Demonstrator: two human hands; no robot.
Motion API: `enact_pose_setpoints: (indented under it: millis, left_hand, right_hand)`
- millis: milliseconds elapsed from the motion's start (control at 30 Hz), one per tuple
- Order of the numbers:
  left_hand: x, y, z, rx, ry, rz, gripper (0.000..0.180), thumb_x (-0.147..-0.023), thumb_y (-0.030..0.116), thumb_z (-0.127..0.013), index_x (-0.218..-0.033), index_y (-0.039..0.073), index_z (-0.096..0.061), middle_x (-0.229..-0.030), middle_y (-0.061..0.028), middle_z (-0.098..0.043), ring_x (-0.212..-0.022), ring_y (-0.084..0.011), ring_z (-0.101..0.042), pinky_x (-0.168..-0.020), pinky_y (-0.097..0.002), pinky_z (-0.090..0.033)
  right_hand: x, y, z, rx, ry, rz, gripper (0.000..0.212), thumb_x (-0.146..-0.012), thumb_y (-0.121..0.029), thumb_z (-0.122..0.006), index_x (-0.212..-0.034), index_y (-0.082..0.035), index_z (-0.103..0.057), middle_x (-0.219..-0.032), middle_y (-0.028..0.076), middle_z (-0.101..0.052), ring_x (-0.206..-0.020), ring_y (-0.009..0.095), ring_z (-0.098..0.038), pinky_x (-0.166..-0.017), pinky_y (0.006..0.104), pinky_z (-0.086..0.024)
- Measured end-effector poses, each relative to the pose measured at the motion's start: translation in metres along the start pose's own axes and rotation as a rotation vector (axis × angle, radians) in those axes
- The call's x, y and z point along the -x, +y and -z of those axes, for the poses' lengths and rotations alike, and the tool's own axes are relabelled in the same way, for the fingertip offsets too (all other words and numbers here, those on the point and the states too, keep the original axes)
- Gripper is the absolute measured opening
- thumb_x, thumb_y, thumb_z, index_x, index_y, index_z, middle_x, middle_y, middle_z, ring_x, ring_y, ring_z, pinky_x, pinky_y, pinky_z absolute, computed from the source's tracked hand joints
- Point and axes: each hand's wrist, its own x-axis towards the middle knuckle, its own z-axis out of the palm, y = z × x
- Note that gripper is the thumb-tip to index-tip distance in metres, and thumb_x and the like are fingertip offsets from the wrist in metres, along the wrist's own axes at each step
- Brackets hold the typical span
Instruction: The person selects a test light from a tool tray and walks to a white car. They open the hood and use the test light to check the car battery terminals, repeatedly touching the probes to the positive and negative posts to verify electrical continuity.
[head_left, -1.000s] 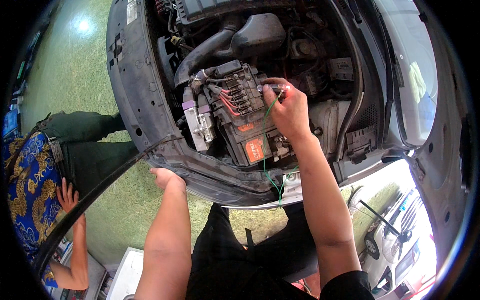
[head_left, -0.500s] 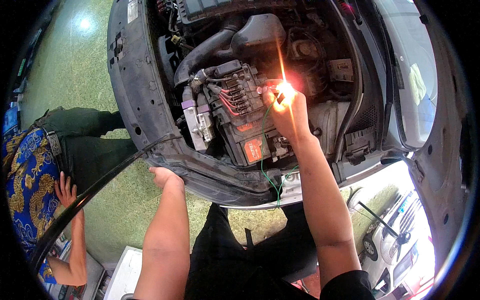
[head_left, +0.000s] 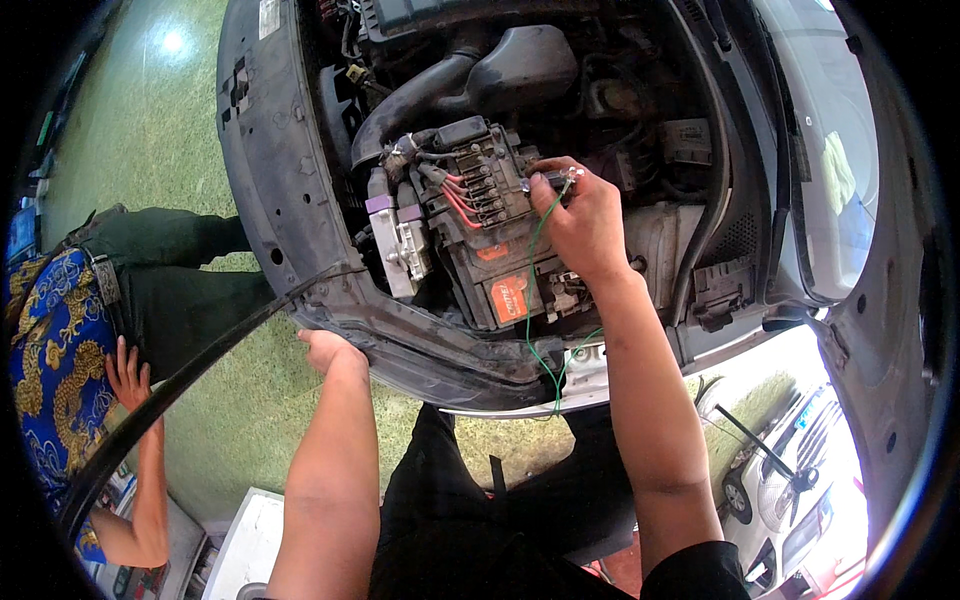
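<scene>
My right hand [head_left: 583, 215] is closed round a small test light [head_left: 572, 174] with a clear end. It is held over the battery, beside the fuse box [head_left: 485, 185] with its red wires and row of bolted terminals. A thin green wire [head_left: 533, 270] hangs from the hand across the battery [head_left: 490, 290] to the near fender. Whether the test light's tip touches a terminal cannot be made out. My left hand [head_left: 333, 352] grips the car's front edge [head_left: 400, 345], its fingers curled and partly hidden.
A black air duct [head_left: 510, 75] lies beyond the fuse box. The dark hood prop [head_left: 215, 350] slants across the left side. Another person [head_left: 75, 340] in a blue patterned shirt stands at left. A raised hood [head_left: 885, 300] borders the right, with a white car [head_left: 790, 500] behind.
The bright orange glow at my right hand has gone out, so the test light and fingers now show plainly. The right hand has shifted very slightly; my left hand stays put.
</scene>
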Motion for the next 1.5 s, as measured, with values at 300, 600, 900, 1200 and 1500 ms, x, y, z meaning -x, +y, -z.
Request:
enact_pose_setpoints:
  millis: [300,600,900,1200,1500]
  left_hand:
    - [-0.011,-0.006,-0.005,0.068,-0.009,0.015,0.080,-0.106,0.059,-0.041,-0.136,-0.012,-0.060,-0.141,-0.0296,-0.064,-0.129,-0.0463,-0.062,-0.113,-0.0507,-0.046]
    - [-0.015,-0.007,-0.005,0.058,-0.023,0.021,0.081,-0.106,0.060,-0.041,-0.135,-0.013,-0.061,-0.141,-0.0297,-0.063,-0.128,-0.0465,-0.062,-0.113,-0.0510,-0.045]
    - [-0.006,-0.003,-0.003,0.055,-0.026,0.020,0.078,-0.108,0.057,-0.040,-0.135,-0.013,-0.060,-0.139,-0.0296,-0.064,-0.126,-0.0457,-0.063,-0.111,-0.0505,-0.048]
    - [0.006,0.004,0.003,-0.014,0.000,0.018,0.080,-0.108,0.058,-0.040,-0.131,-0.015,-0.063,-0.137,-0.0295,-0.066,-0.126,-0.0456,-0.064,-0.111,-0.0498,-0.048]
    - [-0.004,0.000,0.000,0.019,-0.010,0.033,0.080,-0.107,0.058,-0.039,-0.128,-0.015,-0.066,-0.136,-0.0293,-0.067,-0.126,-0.0459,-0.063,-0.111,-0.0503,-0.047]
  right_hand:
    - [0.001,0.003,-0.001,0.051,-0.020,0.023,0.023,-0.098,-0.018,-0.068,-0.107,0.002,-0.074,-0.089,0.014,-0.077,-0.080,0.021,-0.072,-0.075,0.0338,-0.055]
    - [0.000,-0.003,0.006,0.041,-0.045,-0.022,0.024,-0.093,-0.025,-0.072,-0.104,-0.004,-0.075,-0.091,0.016,-0.075,-0.086,0.031,-0.072,-0.077,0.0395,-0.057]
    - [0.003,0.000,-0.002,0.049,-0.026,0.006,0.024,-0.097,-0.021,-0.066,-0.101,0.001,-0.073,-0.089,0.016,-0.077,-0.082,0.026,-0.075,-0.078,0.0358,-0.058]
    - [0.000,-0.006,0.009,0.047,-0.056,-0.006,0.021,-0.088,-0.024,-0.075,-0.097,-0.006,-0.076,-0.093,0.019,-0.075,-0.087,0.040,-0.073,-0.077,0.0444,-0.057]
    - [0.001,0.002,0.002,0.197,-0.099,0.084,0.025,-0.093,-0.024,-0.066,-0.098,-0.001,-0.073,-0.090,0.017,-0.076,-0.084,0.032,-0.074,-0.079,0.0392,-0.058]
